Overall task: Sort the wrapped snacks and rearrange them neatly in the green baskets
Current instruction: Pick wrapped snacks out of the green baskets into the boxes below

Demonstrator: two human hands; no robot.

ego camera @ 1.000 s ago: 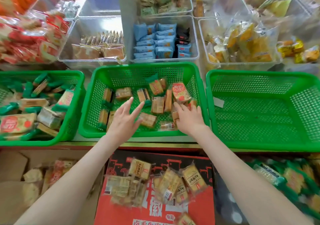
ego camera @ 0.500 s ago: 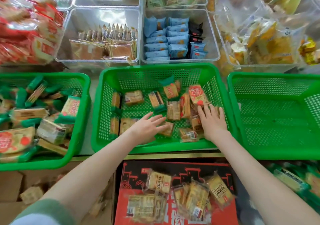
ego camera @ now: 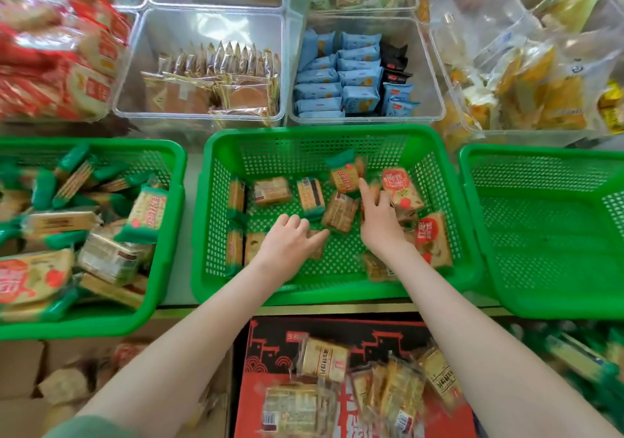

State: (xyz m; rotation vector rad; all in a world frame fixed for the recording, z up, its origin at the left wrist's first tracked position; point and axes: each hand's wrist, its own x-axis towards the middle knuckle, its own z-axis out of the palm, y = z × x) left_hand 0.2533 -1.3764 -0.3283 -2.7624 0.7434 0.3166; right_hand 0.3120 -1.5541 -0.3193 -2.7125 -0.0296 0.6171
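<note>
In front of the middle green basket (ego camera: 337, 289), nearest: red carton (ego camera: 270, 353), loose clear-wrapped packs on top.

Inside the basket, near the front wall, left of centre: left hand (ego camera: 288, 243), palm down, fingers (ego camera: 304, 226) curled over a small pack (ego camera: 319, 251) that is mostly hidden. Held or merely covered: cannot tell.

Right of centre, a little deeper in: right hand (ego camera: 381, 224). Index finger (ego camera: 365, 189) straight, aimed at the back wall; the rest bent down onto the packs beneath. Grip on anything: cannot tell.

Between the two hands: brown pack (ego camera: 339, 213), long axis roughly front to back, just beside both.

Key relation: green-ended cracker pack (ego camera: 343, 176) toward the back wall, directly ahead and slightly left of the right index tip, touching or nearly so. Long axis front to back, leaning. Right hand clearly nearer; left hand well short and occupied. Judged: next pick for the right hand, by a short reach forward and a pull back along that axis.

Along the right wall: red-printed packs (ego camera: 401, 189), lying askew. Along the left wall: narrow packs (ego camera: 233, 197) on edge, already in a row.

Behind the basket: clear bins (ego camera: 364, 121) of other snacks.
</note>
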